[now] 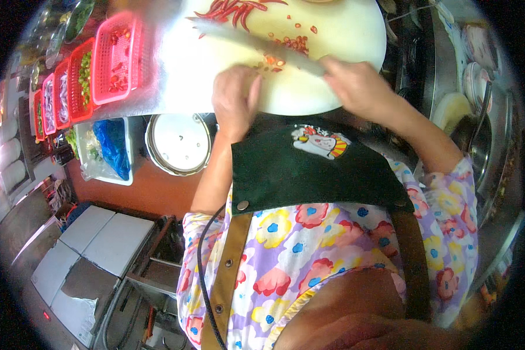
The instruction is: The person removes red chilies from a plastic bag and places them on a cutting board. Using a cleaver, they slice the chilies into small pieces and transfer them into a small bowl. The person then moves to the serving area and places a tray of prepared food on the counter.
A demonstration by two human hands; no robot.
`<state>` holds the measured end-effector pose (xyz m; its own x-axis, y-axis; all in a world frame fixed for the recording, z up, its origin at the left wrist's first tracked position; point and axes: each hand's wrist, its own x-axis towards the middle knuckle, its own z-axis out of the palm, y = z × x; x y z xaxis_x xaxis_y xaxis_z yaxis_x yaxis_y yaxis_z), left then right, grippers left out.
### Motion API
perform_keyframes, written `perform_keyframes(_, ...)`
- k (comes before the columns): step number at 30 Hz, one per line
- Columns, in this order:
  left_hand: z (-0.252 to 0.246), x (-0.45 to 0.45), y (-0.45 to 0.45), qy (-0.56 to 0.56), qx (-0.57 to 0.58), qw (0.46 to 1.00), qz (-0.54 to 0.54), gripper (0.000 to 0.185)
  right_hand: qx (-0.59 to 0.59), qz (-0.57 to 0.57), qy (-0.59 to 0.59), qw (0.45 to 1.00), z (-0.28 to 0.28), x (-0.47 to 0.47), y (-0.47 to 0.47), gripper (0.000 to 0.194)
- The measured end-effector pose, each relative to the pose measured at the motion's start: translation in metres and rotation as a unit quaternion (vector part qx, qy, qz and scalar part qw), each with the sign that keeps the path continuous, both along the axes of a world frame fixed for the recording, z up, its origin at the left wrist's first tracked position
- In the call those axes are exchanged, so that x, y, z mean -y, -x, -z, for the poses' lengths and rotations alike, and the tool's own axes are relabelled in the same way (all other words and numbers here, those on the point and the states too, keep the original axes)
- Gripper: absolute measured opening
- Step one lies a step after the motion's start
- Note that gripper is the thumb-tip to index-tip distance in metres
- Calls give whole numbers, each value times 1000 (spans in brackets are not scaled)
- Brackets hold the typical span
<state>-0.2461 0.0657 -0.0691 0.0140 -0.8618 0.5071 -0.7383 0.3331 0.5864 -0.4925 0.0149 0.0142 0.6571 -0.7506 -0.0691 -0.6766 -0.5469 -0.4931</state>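
Note:
My right hand (356, 85) grips the handle of a kitchen knife (253, 43), whose blurred blade slants up and left over a round white cutting board (352, 30). My left hand (236, 98) is curled at the board's near side, below the blade; whether its fingers hold anything is hidden. Chopped red chillies (296, 44) lie in a small heap beside the blade. More slices (276, 69) are scattered between the knife and my left hand. Whole red chillies (234, 9) are spread along the far side of the board.
Left of the board, a pink plastic basket (133, 57) holds some cut chillies. Beyond it stand red baskets, one with chopped greens (85, 72), another with sliced onion (64, 94). A lidded round pot (179, 142) and a white bin with a blue bag (111, 146) sit below the counter edge.

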Motion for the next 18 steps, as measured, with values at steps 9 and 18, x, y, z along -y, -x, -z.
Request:
perform_keyframes(9,3,34,21,-53,97,994,-17,77,-167,92,92,977,-3,8,68,17)
perform_keyframes(18,-1,27,27,-81,47,994,53,77,-151,72,6,986,0,-5,52,13)
